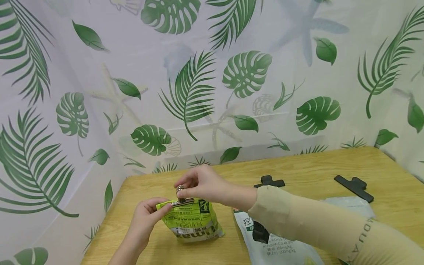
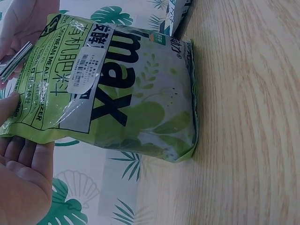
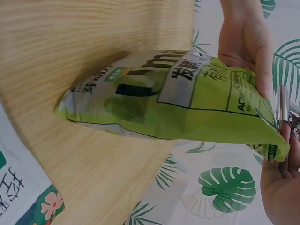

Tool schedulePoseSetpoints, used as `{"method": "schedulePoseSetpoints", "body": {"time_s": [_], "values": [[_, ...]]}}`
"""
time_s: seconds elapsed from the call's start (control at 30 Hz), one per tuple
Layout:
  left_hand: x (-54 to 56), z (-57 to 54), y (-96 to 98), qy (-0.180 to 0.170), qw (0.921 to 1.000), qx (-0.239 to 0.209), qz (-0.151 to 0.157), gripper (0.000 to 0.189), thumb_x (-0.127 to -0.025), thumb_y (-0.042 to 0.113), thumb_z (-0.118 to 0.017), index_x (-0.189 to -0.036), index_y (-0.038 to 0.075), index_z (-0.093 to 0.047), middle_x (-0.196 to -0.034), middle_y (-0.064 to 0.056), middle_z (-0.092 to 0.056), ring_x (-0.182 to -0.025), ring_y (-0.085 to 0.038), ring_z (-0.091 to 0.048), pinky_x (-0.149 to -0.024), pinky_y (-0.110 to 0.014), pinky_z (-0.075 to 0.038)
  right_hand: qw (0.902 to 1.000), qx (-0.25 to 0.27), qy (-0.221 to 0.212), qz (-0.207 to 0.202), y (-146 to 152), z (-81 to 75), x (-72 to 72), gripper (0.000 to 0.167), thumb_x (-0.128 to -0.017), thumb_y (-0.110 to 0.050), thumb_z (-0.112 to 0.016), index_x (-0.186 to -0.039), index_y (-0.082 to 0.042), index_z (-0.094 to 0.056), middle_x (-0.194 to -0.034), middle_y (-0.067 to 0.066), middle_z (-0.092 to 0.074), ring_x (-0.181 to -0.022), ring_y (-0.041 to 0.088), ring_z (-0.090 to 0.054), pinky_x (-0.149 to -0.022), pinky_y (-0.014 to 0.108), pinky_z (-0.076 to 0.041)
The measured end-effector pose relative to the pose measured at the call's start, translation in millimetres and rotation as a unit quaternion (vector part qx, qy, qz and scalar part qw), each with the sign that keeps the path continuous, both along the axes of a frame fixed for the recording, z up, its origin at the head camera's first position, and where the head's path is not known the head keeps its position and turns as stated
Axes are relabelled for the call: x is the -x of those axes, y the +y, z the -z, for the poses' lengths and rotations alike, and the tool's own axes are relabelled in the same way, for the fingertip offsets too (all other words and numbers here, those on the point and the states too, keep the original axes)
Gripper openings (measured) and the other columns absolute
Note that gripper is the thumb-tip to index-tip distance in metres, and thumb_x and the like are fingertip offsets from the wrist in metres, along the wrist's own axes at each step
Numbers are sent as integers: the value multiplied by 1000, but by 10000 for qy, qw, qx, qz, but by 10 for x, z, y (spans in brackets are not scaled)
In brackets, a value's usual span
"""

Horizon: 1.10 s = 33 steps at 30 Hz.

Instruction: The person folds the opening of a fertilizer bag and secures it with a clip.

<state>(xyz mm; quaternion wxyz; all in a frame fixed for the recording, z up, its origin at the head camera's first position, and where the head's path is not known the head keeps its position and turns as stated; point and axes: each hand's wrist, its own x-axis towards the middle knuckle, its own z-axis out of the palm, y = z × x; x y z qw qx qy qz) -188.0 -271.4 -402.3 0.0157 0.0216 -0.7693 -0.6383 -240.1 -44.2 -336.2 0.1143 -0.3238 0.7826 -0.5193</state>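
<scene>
A green fertilizer bag [image 1: 193,224] stands on the wooden table, its top edge gathered flat. On that edge sits a silver metal bulldog clip [image 1: 181,201], also seen at the rim in the right wrist view as a shiny clip [image 3: 282,105]. My left hand [image 1: 145,217] pinches the bag's top left corner, thumb on the printed front, fingers behind. From above, my right hand [image 1: 207,184] grips the clip's handles between thumb and fingers. In the left wrist view, a white barcode label [image 2: 85,70] shows on the bag's front.
A white printed bag [image 1: 278,246] lies to the right, partly under my right sleeve. Black plastic clips are around it: one clip [image 1: 269,181] behind the forearm, another clip [image 1: 354,188] farther right, and a black piece [image 1: 260,232] on the bag. Leaf-patterned cloth [image 1: 212,92] hangs behind the table.
</scene>
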Motion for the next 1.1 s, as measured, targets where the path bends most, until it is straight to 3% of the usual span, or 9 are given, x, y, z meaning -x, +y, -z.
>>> {"method": "schedulePoseSetpoints", "body": {"time_s": [0.23, 0.57, 0.77, 1.1], "values": [[-7, -10, 4, 100, 9999, -23, 77, 28, -98, 4, -73, -85, 27, -81, -83, 15, -75, -85, -6, -64, -86, -26, -53, 9996, 45, -242, 121, -7, -32, 3, 18, -95, -11, -81, -112, -5, -81, -93, 7, -80, -79, 6, -70, -76, 22, -58], [-17, 1, 17, 47, 10000, -14, -71, 18, -97, 4, -74, -90, 18, -82, -81, 14, -75, -83, -7, -63, -85, -25, -53, 9989, 379, -67, 276, 14, -10, -7, 17, -94, -9, -82, -110, -5, -82, -92, 9, -80, -75, 4, -67, -70, 20, -55], [-15, 10, 18, 69, 9999, -56, -77, 21, -97, 3, -74, -89, 20, -82, -82, 15, -76, -82, -6, -64, -85, -25, -54, 9980, 561, -109, 287, 12, 1, -10, 13, -94, -6, -81, -106, -3, -82, -93, 9, -81, -75, 3, -69, -73, 20, -57], [-13, 27, 33, 139, 9995, 62, -276, 16, -96, 3, -76, -90, 17, -83, -79, 15, -74, -79, -6, -58, -79, -24, -51, 9954, 941, -16, 149, 25, 6, -37, 13, -91, 4, -80, -91, -1, -68, -85, 10, -74, -71, 6, -64, -70, 21, -53]]}}
